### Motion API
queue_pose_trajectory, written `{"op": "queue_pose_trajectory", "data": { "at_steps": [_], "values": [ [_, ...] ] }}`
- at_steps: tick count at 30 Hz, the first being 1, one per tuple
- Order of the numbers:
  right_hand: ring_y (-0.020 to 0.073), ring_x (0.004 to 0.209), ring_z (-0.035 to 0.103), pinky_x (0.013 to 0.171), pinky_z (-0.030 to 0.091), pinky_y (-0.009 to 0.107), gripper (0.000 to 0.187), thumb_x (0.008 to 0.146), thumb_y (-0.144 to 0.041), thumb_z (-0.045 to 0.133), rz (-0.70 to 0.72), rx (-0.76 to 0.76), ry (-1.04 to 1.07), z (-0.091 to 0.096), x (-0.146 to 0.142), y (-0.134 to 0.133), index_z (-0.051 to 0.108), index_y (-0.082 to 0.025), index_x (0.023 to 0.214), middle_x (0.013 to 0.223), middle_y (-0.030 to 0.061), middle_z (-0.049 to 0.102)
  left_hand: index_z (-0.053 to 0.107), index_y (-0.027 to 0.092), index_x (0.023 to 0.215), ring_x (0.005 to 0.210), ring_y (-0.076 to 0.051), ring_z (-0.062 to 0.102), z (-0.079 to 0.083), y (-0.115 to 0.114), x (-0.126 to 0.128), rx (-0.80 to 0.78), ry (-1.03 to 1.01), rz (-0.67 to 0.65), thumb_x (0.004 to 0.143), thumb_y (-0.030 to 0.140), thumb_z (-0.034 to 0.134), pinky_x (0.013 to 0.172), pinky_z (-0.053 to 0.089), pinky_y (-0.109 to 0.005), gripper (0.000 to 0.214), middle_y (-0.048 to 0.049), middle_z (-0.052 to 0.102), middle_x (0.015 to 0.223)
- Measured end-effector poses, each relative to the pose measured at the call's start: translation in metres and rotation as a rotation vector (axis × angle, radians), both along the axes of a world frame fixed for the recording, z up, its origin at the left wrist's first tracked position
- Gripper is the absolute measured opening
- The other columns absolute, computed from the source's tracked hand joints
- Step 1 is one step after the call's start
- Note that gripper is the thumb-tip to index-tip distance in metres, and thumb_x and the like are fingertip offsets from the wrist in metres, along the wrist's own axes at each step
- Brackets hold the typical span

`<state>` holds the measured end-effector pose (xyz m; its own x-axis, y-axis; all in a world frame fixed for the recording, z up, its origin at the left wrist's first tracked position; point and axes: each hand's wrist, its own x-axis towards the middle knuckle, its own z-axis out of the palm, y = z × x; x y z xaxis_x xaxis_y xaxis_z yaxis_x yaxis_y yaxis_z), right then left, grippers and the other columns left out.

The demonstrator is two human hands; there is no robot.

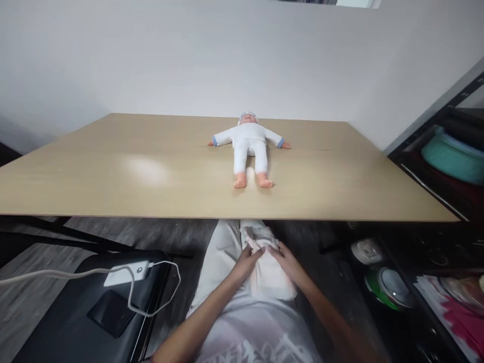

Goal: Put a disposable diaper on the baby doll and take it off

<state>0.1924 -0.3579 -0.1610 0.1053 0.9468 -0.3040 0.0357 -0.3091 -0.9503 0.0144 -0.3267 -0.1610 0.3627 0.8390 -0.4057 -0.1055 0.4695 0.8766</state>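
On my lap, below the table's front edge, lies a pale pinkish-white piece of cloth [270, 277], bunched at its upper end. My left hand [247, 262] grips that bunched end from the left, with thumb and fingers closed on it. From the right, my right hand [288, 262] is closed on the same end, thumb on top. What kind of garment or cloth it is, I cannot make out. A baby doll [249, 138] in a white outfit with blue cuffs and a patterned cap lies face up on the table, arms spread, feet toward me. Neither hand touches it.
The wooden table [113, 186] reaches back to the wall. At lower left, a black seat [56, 322] carries a white power bank [126, 273] with a cable and a dark phone [111, 312]. Shelves at right hold a teal basin [454, 156] and several containers.
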Motion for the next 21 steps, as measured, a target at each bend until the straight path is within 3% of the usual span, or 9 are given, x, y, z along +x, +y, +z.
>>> {"op": "queue_pose_trajectory", "data": {
  "at_steps": [3, 6, 9, 11, 13, 17, 21],
  "values": [
    [0.0326, 0.116, 0.080, 0.097, 0.067, 0.044, 0.060, 0.092, -0.071, 0.083, 0.022, 0.128, 0.068, 0.057, 0.002, -0.046, 0.074, -0.026, 0.129, 0.124, 0.0094, 0.084, 0.076, 0.022, 0.127, 0.132, -0.040, 0.075, 0.055, -0.040, -0.010, 0.096, -0.042, 0.003, 0.082, 0.073, 0.090, 0.115, 0.060, -0.051, 0.070, -0.0157, 0.080, 0.135],
    [0.0319, 0.120, 0.079, 0.100, 0.067, 0.040, 0.053, 0.097, -0.058, 0.085, 0.015, 0.242, 0.035, 0.108, 0.002, -0.083, 0.071, -0.029, 0.140, 0.132, 0.0083, 0.082, 0.076, 0.026, 0.132, 0.133, -0.037, 0.074, 0.110, -0.070, -0.021, 0.244, -0.045, 0.005, 0.088, 0.068, 0.088, 0.114, 0.061, -0.047, 0.063, -0.0119, 0.080, 0.139],
    [0.0327, 0.123, 0.079, 0.102, 0.067, 0.041, 0.055, 0.095, -0.055, 0.087, -0.033, 0.315, 0.021, 0.130, -0.003, -0.084, 0.070, -0.028, 0.140, 0.137, 0.0093, 0.081, 0.076, 0.028, 0.129, 0.133, -0.037, 0.074, 0.141, -0.072, -0.022, 0.316, -0.022, 0.062, 0.088, 0.069, 0.087, 0.114, 0.061, -0.046, 0.059, -0.0091, 0.080, 0.137],
    [0.0327, 0.125, 0.079, 0.103, 0.067, 0.041, 0.058, 0.094, -0.056, 0.088, -0.053, 0.343, 0.033, 0.130, -0.009, -0.065, 0.070, -0.028, 0.141, 0.139, 0.0101, 0.081, 0.076, 0.028, 0.129, 0.137, -0.039, 0.072, 0.144, -0.058, -0.020, 0.294, -0.029, 0.100, 0.084, 0.071, 0.088, 0.114, 0.061, -0.047, 0.063, -0.0090, 0.080, 0.140],
    [0.0320, 0.124, 0.079, 0.102, 0.067, 0.040, 0.058, 0.093, -0.057, 0.088, -0.049, 0.365, 0.039, 0.123, -0.015, -0.039, 0.069, -0.027, 0.139, 0.140, 0.0103, 0.081, 0.075, 0.027, 0.133, 0.140, -0.042, 0.071, 0.137, -0.039, -0.019, 0.239, -0.045, 0.139, 0.079, 0.072, 0.090, 0.114, 0.061, -0.049, 0.072, -0.0105, 0.079, 0.142],
    [0.0299, 0.110, 0.082, 0.088, 0.067, 0.036, 0.053, 0.095, -0.061, 0.085, 0.028, 0.303, 0.001, 0.106, -0.021, 0.004, 0.069, -0.024, 0.129, 0.120, 0.0089, 0.086, 0.073, 0.024, 0.142, 0.136, -0.042, 0.074, 0.106, -0.004, -0.025, 0.129, -0.056, 0.197, 0.079, 0.071, 0.091, 0.114, 0.062, -0.051, 0.081, -0.0134, 0.081, 0.139],
    [0.0240, 0.084, 0.080, 0.072, 0.061, 0.031, 0.052, 0.099, -0.063, 0.080, 0.048, 0.227, -0.102, 0.092, -0.018, 0.017, 0.062, -0.023, 0.126, 0.093, 0.0048, 0.084, 0.072, 0.021, 0.145, 0.138, -0.041, 0.073, 0.082, 0.013, -0.034, 0.016, -0.089, 0.258, 0.079, 0.068, 0.095, 0.118, 0.060, -0.051, 0.084, -0.0158, 0.079, 0.143]
  ]
}}
